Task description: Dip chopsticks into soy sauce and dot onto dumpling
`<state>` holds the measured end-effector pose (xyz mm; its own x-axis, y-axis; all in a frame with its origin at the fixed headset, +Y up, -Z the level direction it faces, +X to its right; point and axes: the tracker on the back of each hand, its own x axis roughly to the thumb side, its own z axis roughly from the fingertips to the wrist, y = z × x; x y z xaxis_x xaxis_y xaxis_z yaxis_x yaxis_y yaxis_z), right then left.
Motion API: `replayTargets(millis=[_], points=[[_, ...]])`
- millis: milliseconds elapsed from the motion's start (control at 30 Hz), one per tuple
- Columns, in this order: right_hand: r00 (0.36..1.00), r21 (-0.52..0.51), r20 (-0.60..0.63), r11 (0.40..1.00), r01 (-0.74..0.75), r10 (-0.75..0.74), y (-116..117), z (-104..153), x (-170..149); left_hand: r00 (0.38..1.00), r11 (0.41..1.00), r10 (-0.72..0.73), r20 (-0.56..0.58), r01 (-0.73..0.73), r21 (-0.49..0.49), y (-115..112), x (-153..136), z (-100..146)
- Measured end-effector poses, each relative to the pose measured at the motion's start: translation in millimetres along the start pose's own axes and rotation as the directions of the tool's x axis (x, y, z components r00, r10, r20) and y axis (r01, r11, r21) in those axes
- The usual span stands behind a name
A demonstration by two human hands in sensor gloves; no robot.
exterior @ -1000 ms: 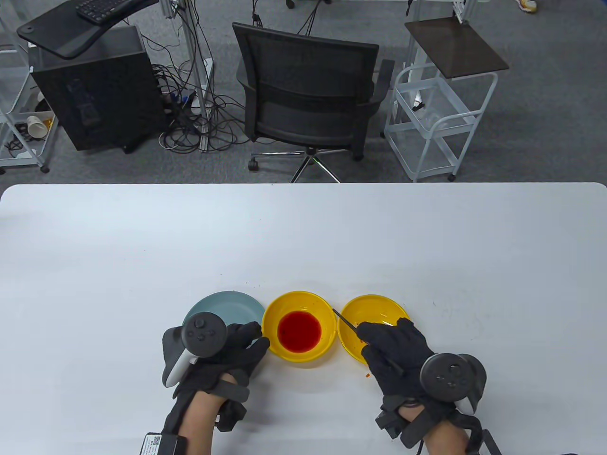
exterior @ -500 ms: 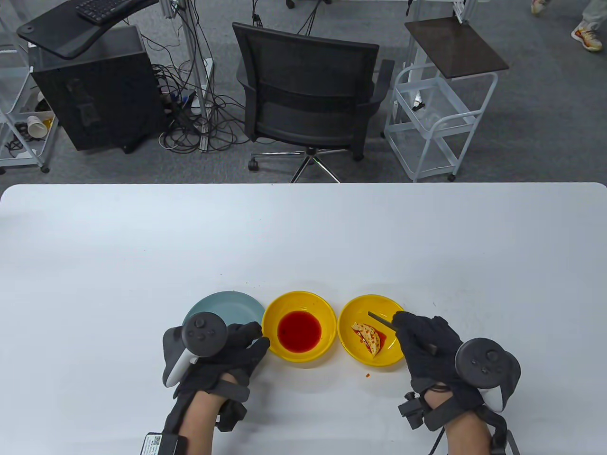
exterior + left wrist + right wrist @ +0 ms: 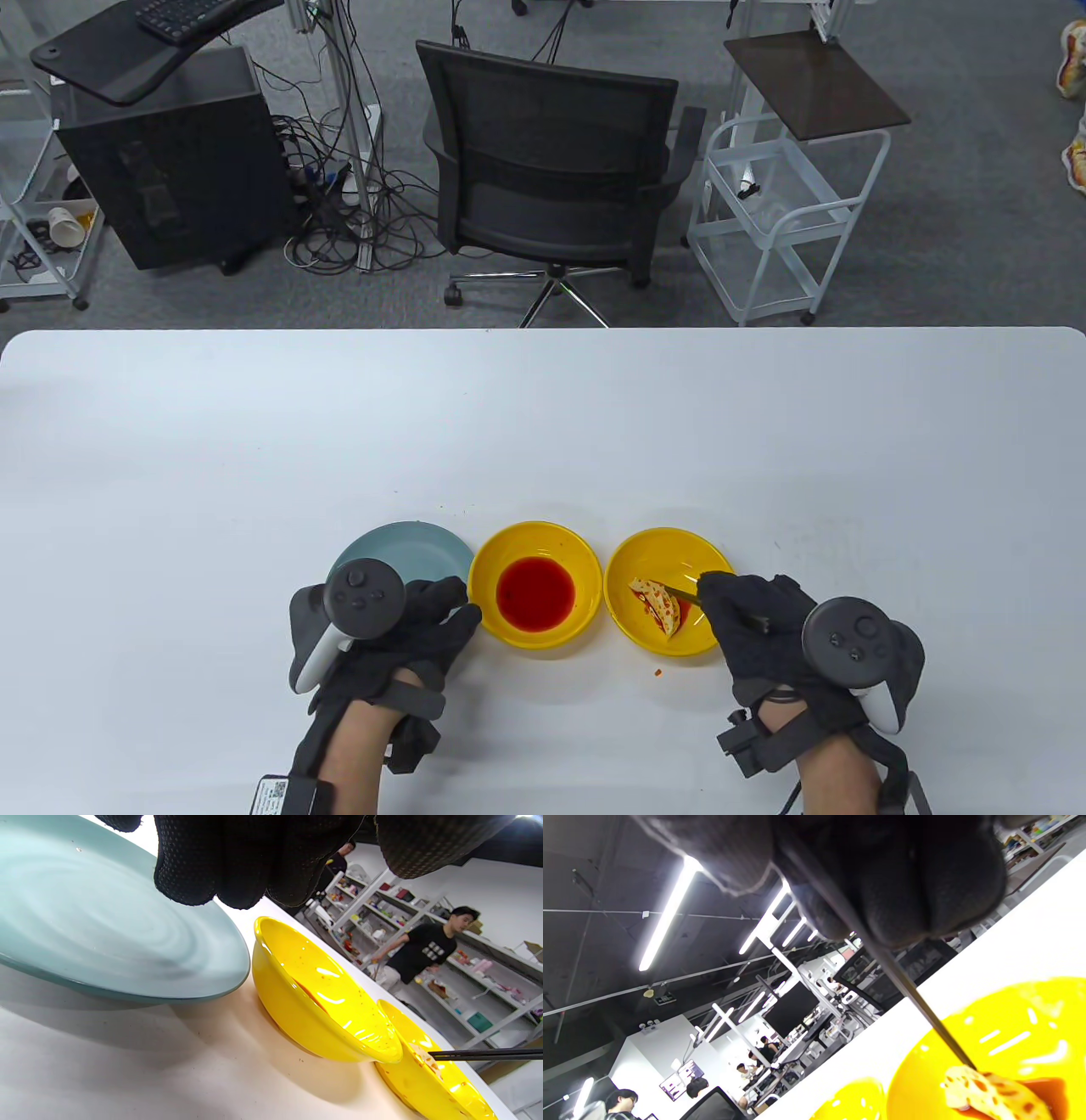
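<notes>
Table view, bottom of the frame first: both gloved hands sit on the white table [image 3: 543, 424]. The left hand [image 3: 399, 624] rests lower left, fingers loosely spread and holding nothing, covering part of the blue-grey plate [image 3: 424, 548]. The right hand [image 3: 755, 628], lower right, is closed around dark chopsticks [image 3: 683, 593], and it hides most of their length. Their tips touch the dumpling [image 3: 657, 603], which is spotted red and lies in the right yellow dish [image 3: 670, 543]. Just left of that, dead centre, is the yellow bowl [image 3: 534, 535] with red soy sauce [image 3: 535, 594] pooled inside. Up top, past the table edge, there's a black office chair [image 3: 551, 161] and a white cart [image 3: 789, 212].
</notes>
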<state>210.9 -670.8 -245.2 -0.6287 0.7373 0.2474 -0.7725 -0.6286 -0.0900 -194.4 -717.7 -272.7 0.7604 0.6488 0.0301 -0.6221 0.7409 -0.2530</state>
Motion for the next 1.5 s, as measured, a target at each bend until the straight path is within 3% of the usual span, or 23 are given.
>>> replayTargets(millis=[300, 600, 933, 1233, 1500], points=[[1.0, -0.034, 0.024, 0.999, -0.003, 0.003, -6, 2, 1, 0.996, 0.994, -0.091, -0.015, 0.092, 0.055, 4, 1, 2], [0.998, 0.045, 0.027, 0.997, -0.067, 0.065, 10, 0, 2, 0.988, 0.983, -0.147, -0.051, 0.152, 0.108, 10, -4, 4], [0.999, -0.043, 0.019, 0.999, -0.031, 0.031, -8, 3, 3, 0.968, 0.96, -0.228, -0.105, 0.242, 0.139, 13, -10, 3], [0.961, -0.15, 0.274, 0.989, 0.014, 0.028, -2, 16, 33, 0.988, 0.976, -0.151, -0.016, 0.152, 0.158, 8, 7, 8], [0.896, -0.156, 0.433, 0.987, -0.029, 0.095, 16, 26, 57, 0.971, 0.959, -0.233, 0.049, 0.222, 0.175, -1, 31, 12]])
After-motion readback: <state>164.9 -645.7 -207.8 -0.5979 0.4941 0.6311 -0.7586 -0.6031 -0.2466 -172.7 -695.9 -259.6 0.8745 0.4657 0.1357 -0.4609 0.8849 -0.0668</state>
